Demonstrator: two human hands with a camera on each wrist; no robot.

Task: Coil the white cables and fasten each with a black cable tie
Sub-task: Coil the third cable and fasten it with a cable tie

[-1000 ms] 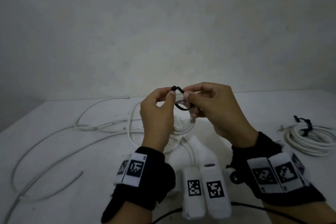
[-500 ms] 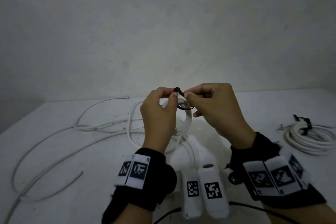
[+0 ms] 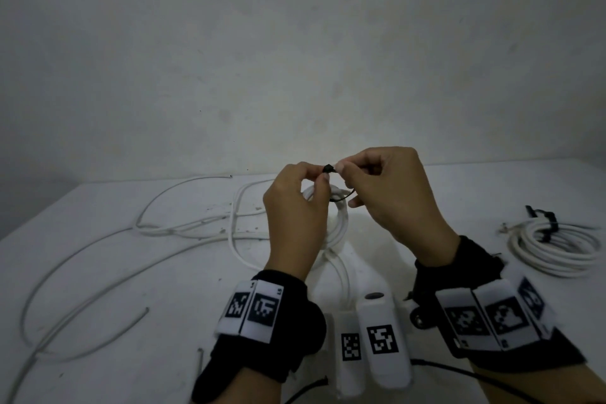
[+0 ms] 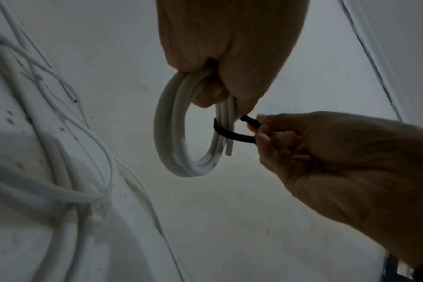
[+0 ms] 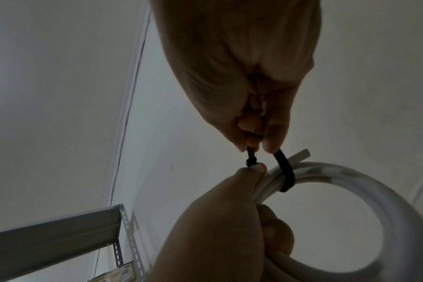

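A: Head view: which step is this?
B: Fastening, I'd judge; the left hand (image 3: 296, 207) and right hand (image 3: 390, 193) meet above the table (image 3: 98, 272), the black cable tie (image 3: 329, 169) between their fingertips; one tied coil (image 3: 554, 248) lies well to the right, loose cables (image 3: 183, 233) sprawl to the left.

A: Left wrist view?
B: The left hand's fingers curl round the white coil (image 4: 176, 133), held clear of the table; the tie loops round the strands just below; its head sits at the thumb tip.

A: Right wrist view?
B: The right hand pinches the tie's strap between thumb and curled fingers, beside the head; whether the tail is through, I cannot tell; next, probably a steady pull to cinch, the coil held firm.
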